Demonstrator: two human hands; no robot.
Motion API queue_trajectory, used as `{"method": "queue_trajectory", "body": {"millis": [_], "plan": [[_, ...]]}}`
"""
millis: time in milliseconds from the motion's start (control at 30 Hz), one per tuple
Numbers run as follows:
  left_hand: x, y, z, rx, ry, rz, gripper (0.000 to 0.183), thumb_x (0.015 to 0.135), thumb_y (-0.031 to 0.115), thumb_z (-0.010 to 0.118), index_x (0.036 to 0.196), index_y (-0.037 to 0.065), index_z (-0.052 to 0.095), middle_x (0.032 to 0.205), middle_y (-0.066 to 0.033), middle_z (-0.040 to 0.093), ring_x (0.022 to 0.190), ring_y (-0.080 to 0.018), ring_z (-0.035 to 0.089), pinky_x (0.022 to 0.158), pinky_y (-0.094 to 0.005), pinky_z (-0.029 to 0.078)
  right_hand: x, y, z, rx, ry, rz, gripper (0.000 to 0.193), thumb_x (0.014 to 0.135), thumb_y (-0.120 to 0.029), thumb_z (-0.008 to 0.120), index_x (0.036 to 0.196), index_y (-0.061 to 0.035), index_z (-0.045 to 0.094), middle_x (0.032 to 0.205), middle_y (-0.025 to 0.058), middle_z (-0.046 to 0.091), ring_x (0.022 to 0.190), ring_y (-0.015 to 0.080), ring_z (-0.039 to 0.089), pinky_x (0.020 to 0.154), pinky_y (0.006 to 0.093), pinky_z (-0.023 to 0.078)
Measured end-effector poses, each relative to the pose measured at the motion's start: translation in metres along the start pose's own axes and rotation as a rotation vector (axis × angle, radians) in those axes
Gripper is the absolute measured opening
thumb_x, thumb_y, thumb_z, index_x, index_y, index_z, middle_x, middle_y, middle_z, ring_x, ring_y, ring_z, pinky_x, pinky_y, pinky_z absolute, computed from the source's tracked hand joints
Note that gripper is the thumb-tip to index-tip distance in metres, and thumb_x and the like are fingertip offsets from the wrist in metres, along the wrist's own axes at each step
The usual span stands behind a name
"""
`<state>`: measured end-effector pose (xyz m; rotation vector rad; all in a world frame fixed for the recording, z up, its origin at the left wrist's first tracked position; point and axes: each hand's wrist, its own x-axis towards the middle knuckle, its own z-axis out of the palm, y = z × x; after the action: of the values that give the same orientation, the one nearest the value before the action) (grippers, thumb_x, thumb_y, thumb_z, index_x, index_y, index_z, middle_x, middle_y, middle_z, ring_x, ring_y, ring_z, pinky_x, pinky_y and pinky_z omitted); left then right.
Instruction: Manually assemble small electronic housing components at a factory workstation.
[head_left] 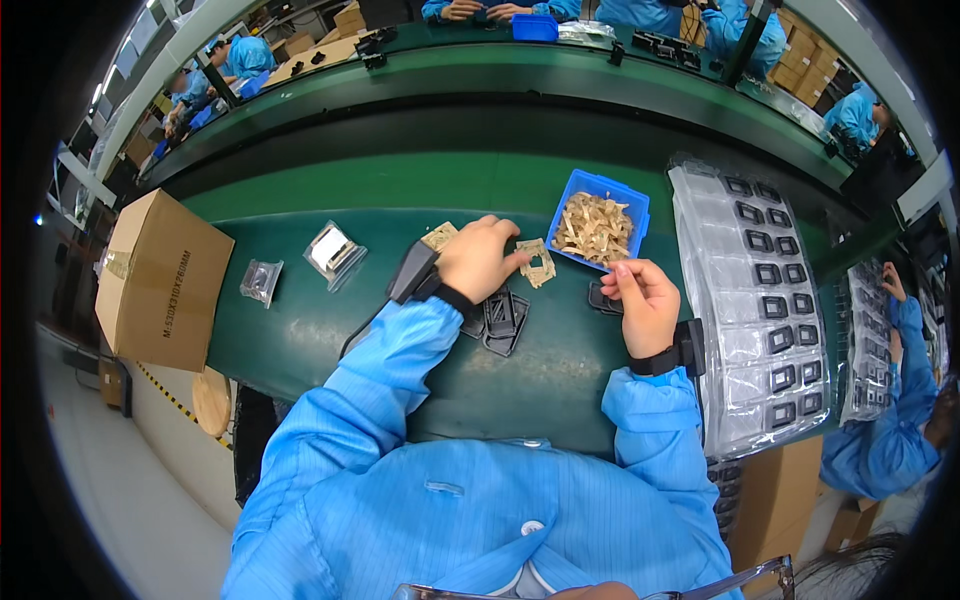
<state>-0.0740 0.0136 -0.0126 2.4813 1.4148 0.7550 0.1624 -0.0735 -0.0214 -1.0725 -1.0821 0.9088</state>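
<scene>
My left hand (480, 262) is palm down over the green table, its thumb apart from the fingers and by a beige cut-out frame (537, 263). Another beige piece (440, 236) lies partly hidden behind that hand. Just below it, several black plastic frames (505, 322) are piled. My right hand (648, 305) is closed in a pinch at the near edge of a blue bin (641, 212); whatever is between the fingertips is too small to make out. Tan, strip-like pieces (592, 225) fill the bin. Black parts (603, 297) lie beside my right hand, partly covered.
Clear plastic trays (745, 300) with rows of black frames lie at the right. A cardboard box (165, 280) stands at the left, near two small bagged items (333, 252) (261, 281). Across the conveyor (450, 90), people in blue work; another person's arm (905, 350) is far right.
</scene>
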Motion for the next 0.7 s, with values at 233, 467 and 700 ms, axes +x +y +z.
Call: {"method": "queue_trajectory", "body": {"millis": [233,467,700], "plan": [[0.017,-0.011,0.012,-0.166,-0.271,-0.197,0.021,0.083,0.015,0.077,0.096,0.004,0.065,0.101,-0.0142,0.064,0.091,-0.0294,0.066,0.08,-0.0398,0.053,0.002,0.008,-0.002,0.02,0.017,0.015,0.011,0.098,-0.008,0.064,0.098,0.0027,0.068,0.085,0.0061,0.07,0.074,0.01,0.066,0.069,0.0234,0.054],[0.024,-0.017,0.012,-0.07,-0.242,-0.007,0.02,0.084,0.014,0.075,0.098,0.003,0.065,0.098,-0.0139,0.063,0.091,-0.0309,0.065,0.08,-0.0406,0.053,0.001,0.008,-0.003,0.014,-0.009,0.019,0.011,0.098,-0.007,0.064,0.098,0.0033,0.068,0.084,0.0062,0.07,0.075,0.0101,0.067,0.068,0.0237,0.056],[0.028,-0.022,0.003,-0.247,-0.25,-0.03,0.012,0.084,0.007,0.074,0.086,0.003,0.062,0.079,-0.0082,0.064,0.073,-0.0185,0.063,0.066,-0.0328,0.05,0.0,0.01,-0.001,0.041,0.023,0.017,0.01,0.097,-0.006,0.065,0.098,0.0039,0.068,0.086,0.0062,0.07,0.077,0.0099,0.067,0.069,0.0232,0.055]]}}
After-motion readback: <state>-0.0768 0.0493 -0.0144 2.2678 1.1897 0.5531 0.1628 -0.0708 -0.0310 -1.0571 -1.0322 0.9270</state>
